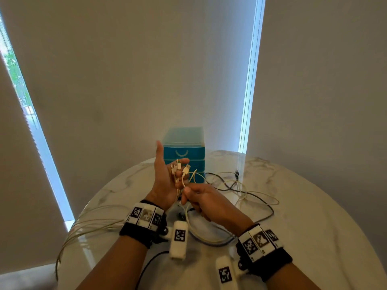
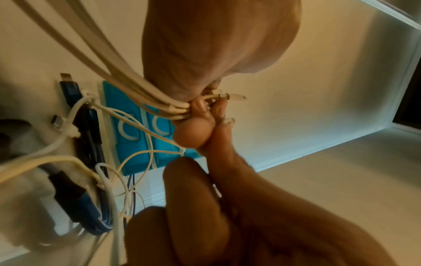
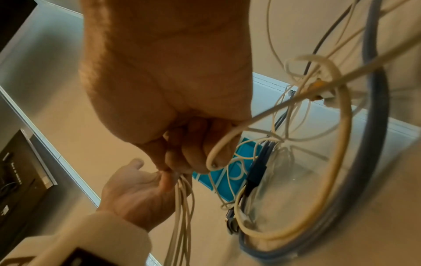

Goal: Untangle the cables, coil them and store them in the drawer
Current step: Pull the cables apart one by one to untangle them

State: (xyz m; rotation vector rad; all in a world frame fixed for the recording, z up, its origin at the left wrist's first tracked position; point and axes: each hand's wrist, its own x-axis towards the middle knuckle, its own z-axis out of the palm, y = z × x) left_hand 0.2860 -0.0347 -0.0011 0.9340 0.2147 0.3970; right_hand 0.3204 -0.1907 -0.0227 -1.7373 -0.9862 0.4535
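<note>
My left hand (image 1: 167, 174) is raised palm-in, thumb up, its fingers curled round a bundle of white cables (image 1: 178, 185) whose plugs (image 1: 180, 167) stick out above the fingers. In the left wrist view the bundle (image 2: 136, 86) runs between the fingers (image 2: 200, 111). Just below it, my right hand (image 1: 188, 193) pinches one white cable (image 1: 184, 181) of that bundle, and the same cable (image 3: 227, 144) bends out of its fist in the right wrist view. More white and dark cables (image 1: 236, 185) lie tangled on the table. The blue drawer unit (image 1: 184, 151) stands behind, its drawers closed.
The round marble table (image 1: 303, 216) carries everything. White cable strands (image 1: 90, 225) trail off its left edge. A thick blue-grey cable (image 3: 373, 144) loops on the right, and a dark cable (image 1: 270, 212) curves near the tangle. Roller blinds and a wall stand close behind.
</note>
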